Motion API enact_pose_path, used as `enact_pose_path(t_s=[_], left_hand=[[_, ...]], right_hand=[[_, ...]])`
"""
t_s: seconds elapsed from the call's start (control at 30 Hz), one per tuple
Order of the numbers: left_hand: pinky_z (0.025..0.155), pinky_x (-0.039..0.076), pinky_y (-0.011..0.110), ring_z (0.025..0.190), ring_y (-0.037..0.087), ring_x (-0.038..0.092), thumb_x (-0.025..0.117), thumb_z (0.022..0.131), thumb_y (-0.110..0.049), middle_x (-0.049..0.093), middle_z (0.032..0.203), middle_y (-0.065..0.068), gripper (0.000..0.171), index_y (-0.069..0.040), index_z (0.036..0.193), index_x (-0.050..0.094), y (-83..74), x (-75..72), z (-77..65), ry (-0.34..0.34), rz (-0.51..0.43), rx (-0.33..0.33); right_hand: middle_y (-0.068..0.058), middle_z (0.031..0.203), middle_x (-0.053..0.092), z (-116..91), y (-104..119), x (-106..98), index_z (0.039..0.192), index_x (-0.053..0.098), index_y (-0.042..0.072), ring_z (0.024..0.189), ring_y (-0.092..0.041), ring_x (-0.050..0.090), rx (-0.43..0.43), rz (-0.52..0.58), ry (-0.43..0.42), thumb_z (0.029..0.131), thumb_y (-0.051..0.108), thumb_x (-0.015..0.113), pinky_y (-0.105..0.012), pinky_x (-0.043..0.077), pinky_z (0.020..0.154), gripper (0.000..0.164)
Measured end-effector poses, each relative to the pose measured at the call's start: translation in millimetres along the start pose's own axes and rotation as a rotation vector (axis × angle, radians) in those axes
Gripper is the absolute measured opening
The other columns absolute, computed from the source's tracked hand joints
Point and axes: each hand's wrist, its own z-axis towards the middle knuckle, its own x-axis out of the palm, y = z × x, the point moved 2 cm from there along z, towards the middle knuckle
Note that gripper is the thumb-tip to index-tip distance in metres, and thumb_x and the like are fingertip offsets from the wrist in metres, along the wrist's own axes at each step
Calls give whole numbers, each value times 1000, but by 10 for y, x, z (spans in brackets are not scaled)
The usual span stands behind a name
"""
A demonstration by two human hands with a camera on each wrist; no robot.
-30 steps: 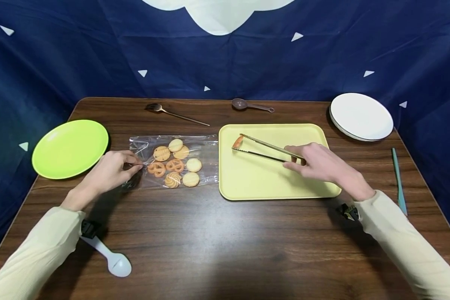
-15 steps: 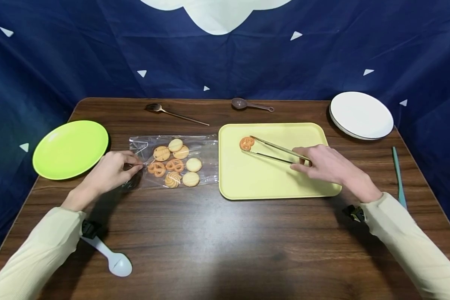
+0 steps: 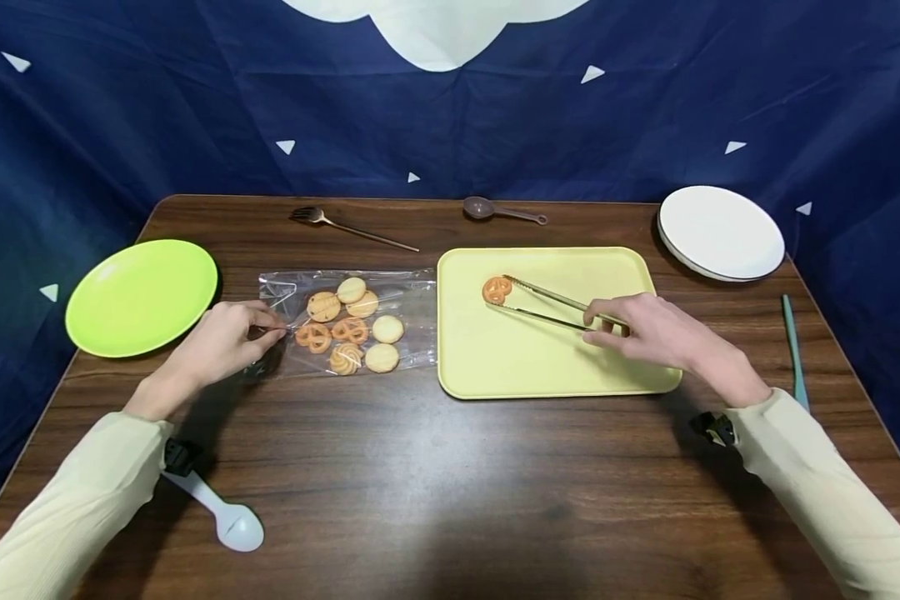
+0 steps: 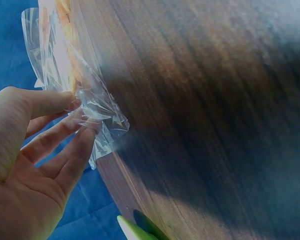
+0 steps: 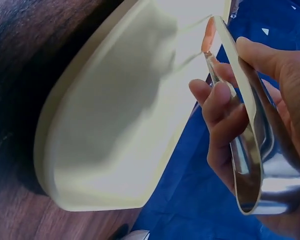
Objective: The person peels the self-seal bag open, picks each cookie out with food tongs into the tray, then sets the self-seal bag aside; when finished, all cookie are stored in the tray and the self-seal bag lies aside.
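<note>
My left hand (image 3: 221, 342) pinches the left end of a clear plastic bag (image 3: 420, 312), which lies flat with several cookies (image 3: 387, 330) and two pretzel-shaped cookies (image 3: 350, 331) inside. In the left wrist view, thumb and fingertips meet on the crinkled film (image 4: 107, 117). My right hand (image 3: 656, 329) holds metal tongs (image 3: 547, 293) over a yellow tray (image 3: 540, 367). A pretzel-shaped cookie (image 3: 497, 290) lies flat at the tray's upper left, by the spread tong tips. The right wrist view shows this cookie (image 5: 208, 35) edge-on between the tips; whether they touch it, I cannot tell.
A green plate (image 3: 142, 296) stands at the left, and stacked white dishes (image 3: 720, 232) at the back right. A fork (image 3: 360, 233) and brown measuring spoon (image 3: 504, 211) lie along the back. A white spoon (image 3: 238, 527) lies front left; a teal utensil (image 3: 793, 346) lies far right.
The pretzel-shaped cookie has gone from tilted in the tong tips to flat on the tray. My right hand and tongs have shifted slightly right and nearer me. The left hand stays put.
</note>
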Motion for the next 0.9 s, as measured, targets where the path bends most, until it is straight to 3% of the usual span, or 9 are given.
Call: enact_pose_path(t_s=[0.1, 0.27, 0.57, 0.77, 0.83, 0.9], left_hand=[[48, 41, 27, 58, 11, 55, 66, 80, 1, 68, 86, 12, 9, 2, 85, 74, -6, -1, 1, 3, -4, -1], [48, 42, 28, 60, 12, 57, 67, 80, 0, 68, 87, 13, 9, 3, 85, 74, -19, -5, 5, 1, -4, 2], [48, 42, 28, 63, 14, 60, 67, 80, 1, 69, 87, 13, 10, 3, 86, 74, -9, -6, 1, 13, -2, -20], [52, 44, 31, 72, 21, 64, 65, 82, 1, 69, 90, 14, 11, 3, 87, 74, -1, -1, -7, 34, -1, -34], [52, 44, 32, 72, 22, 64, 65, 82, 1, 69, 90, 15, 11, 3, 87, 74, -2, 0, -7, 40, -1, -37], [50, 43, 30, 68, 19, 62, 65, 82, 1, 68, 89, 14, 11, 3, 87, 74, -7, -2, -4, 43, 1, -38]], right_hand=[[7, 69, 56, 8, -25, 19, 97, 66, 20, 56, -6, 46, -10, 3, -17, 97, 35, 52, -29, 40, 55, 20], [7, 71, 56, 15, -58, 19, 100, 68, 18, 53, -5, 41, -7, 10, -42, 99, 23, 48, -28, 38, 52, 20], [8, 66, 52, 7, -70, -20, 97, 67, 22, 51, -5, 38, 2, 33, -78, 96, 29, 55, -26, 35, 48, 14], [9, 64, 48, 28, -43, -9, 89, 57, 24, 48, -3, 38, -24, 88, -97, 89, 35, 65, -24, 35, 47, 13], [9, 61, 46, 49, -14, -5, 96, 56, 24, 47, -2, 37, -77, 93, -93, 89, 33, 65, -24, 33, 45, 14], [10, 59, 44, 80, 40, -1, 112, 55, 26, 45, -1, 35, -106, 88, -77, 90, 35, 63, -24, 33, 44, 25]])
